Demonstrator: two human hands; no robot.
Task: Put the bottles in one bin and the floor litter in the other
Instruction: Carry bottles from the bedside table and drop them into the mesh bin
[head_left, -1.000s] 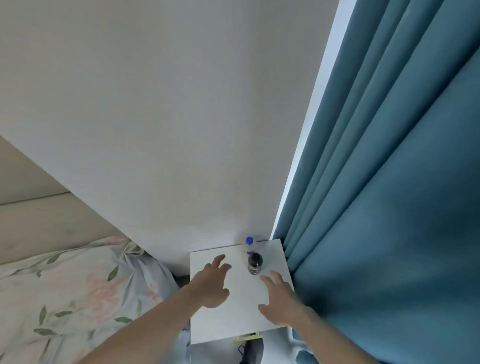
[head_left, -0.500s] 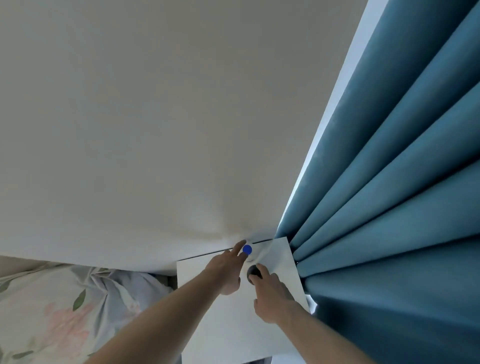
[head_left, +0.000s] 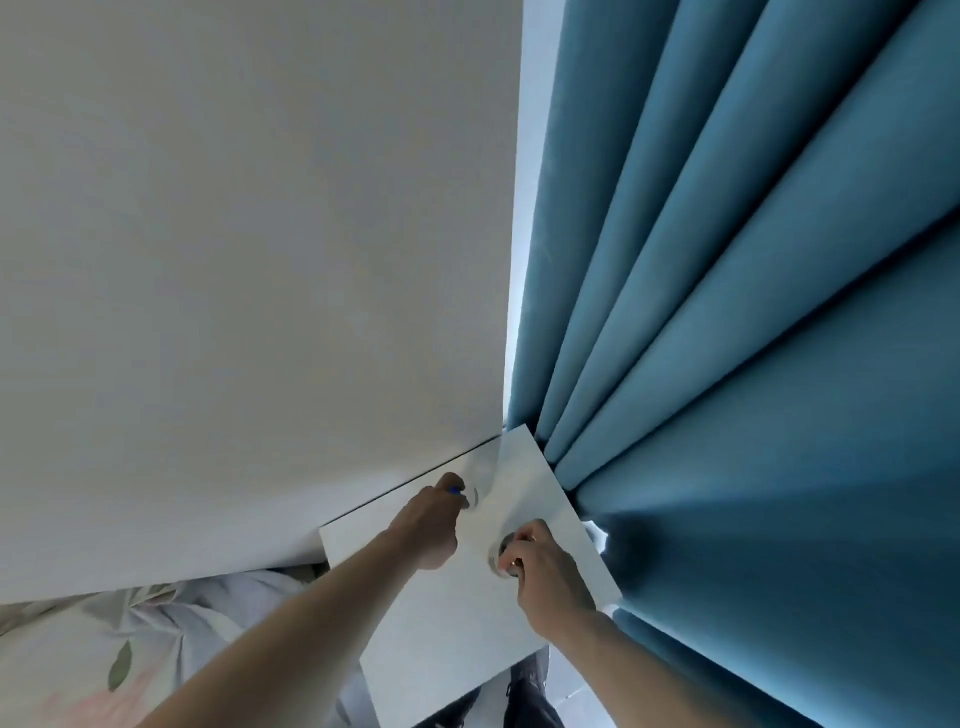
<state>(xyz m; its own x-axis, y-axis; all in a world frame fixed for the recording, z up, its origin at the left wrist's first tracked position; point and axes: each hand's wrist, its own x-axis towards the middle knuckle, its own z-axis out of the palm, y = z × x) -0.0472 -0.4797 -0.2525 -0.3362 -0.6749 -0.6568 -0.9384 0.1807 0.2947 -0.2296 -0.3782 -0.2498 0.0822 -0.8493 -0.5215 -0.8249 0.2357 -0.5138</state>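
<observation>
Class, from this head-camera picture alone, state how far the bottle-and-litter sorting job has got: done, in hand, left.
Done: nothing shows as sorted; no bin is in view. In hand: the left hand grips the blue-capped bottle and the right hand grips the dark bottle, both above the white bedside table. Left: carrying both to a bin, then the floor litter, none visible here.

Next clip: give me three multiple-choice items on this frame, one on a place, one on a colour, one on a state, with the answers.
1. Where do the bottles stand?
A. on the bed
B. on the white table
C. on the floor

2. What colour is the curtain?
A. blue
B. red
C. yellow

3. What are the hands doing?
A. hanging idle
B. lying flat on the bedding
C. each gripping a bottle

Answers:
1 B: both sit on the white table by the wall.
2 A: the curtain is blue.
3 C: the left hand grips the blue-capped bottle; the right hand grips the dark bottle.
</observation>
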